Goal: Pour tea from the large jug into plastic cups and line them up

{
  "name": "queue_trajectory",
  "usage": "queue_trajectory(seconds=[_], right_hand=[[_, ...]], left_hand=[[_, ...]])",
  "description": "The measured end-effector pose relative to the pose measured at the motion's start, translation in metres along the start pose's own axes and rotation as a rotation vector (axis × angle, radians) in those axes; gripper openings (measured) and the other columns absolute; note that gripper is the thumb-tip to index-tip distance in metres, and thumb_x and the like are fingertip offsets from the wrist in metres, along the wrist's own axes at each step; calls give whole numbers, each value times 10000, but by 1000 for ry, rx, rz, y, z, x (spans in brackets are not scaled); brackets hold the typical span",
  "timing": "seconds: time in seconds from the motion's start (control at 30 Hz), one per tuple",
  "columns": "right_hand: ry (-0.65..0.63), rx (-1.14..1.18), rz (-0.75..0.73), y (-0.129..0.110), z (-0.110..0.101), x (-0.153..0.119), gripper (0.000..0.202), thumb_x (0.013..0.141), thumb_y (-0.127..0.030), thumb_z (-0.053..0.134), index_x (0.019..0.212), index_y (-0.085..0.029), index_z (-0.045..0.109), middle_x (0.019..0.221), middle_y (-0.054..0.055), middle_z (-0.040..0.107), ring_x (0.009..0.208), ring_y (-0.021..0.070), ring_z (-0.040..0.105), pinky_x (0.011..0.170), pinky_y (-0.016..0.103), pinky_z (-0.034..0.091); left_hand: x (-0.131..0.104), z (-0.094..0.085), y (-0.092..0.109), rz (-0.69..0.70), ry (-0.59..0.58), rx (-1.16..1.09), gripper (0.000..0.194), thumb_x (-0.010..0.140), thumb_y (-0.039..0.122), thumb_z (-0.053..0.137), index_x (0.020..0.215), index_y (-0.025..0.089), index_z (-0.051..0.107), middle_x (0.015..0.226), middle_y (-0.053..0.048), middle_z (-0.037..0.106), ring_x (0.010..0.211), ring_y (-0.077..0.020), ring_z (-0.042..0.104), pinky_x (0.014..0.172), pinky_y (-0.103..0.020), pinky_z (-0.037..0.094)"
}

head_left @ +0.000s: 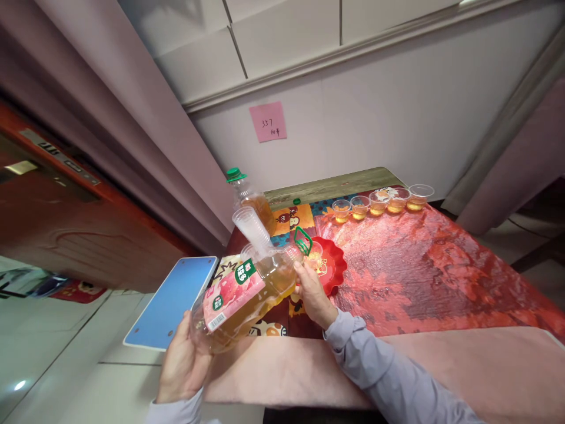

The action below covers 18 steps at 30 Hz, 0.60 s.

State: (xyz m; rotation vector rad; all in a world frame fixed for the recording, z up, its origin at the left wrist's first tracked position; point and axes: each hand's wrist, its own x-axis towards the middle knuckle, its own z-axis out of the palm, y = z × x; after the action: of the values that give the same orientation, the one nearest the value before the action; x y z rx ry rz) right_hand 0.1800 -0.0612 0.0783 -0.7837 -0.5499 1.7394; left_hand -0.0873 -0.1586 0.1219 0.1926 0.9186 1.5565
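A large clear bottle (276,274) of amber drink, with a pink label, lies tilted between my two hands, its neck towards the right and higher than its base. My left hand (183,356) cups the base from below. My right hand (312,291) grips near the neck, by a green carrying loop (303,241). Behind the neck is a red scalloped dish (339,268) on the table. Just beyond the bottle stands a leaning stack of clear plastic cups (251,228); its lower end is hidden.
A second bottle (265,212) with a green cap stands at the back left. Several clear cups (378,203) of amber drink form a row at the back right. A small green cap (296,201) lies near the wall. A blue stool (172,300) is left of the table.
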Motion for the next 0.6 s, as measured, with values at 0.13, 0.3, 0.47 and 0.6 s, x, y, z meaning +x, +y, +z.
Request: queue_trajectory(seconds=[0.13,0.3,0.47,0.6], right_hand=[[-5,-9,-5,0,-1,0,587,767,-714,850,1068,-247,660,888,-21,718,631,88,567,482,183,379],[-22,-2,-12,1,-1,1,572,781,-713,843,1063,-245,672,927,2,738,679,103,613,499,183,400],[-14,-2,-18,2,-1,1,573,771,-720,842,1017,-239,653,914,2,730,687,108,616,508,188,412],[1,-23,-12,0,-2,0,577,763,-729,835,994,-242,627,828,-38,660,643,96,568,518,193,407]], left_hand=[[-3,5,-1,24,90,31,538,1108,366,506,1633,268,576,1326,-131,774,1187,-338,778,1127,-507,581],[-9,15,-2,29,139,42,543,1104,368,513,1633,267,579,1320,-132,783,1172,-341,788,1118,-504,594],[-10,19,-2,42,182,74,592,1102,332,515,1686,239,495,1321,-151,780,1166,-351,788,1121,-527,591],[-11,21,-3,50,176,68,586,1105,328,513,1685,240,499,1292,-147,792,1113,-339,808,1107,-508,604]])
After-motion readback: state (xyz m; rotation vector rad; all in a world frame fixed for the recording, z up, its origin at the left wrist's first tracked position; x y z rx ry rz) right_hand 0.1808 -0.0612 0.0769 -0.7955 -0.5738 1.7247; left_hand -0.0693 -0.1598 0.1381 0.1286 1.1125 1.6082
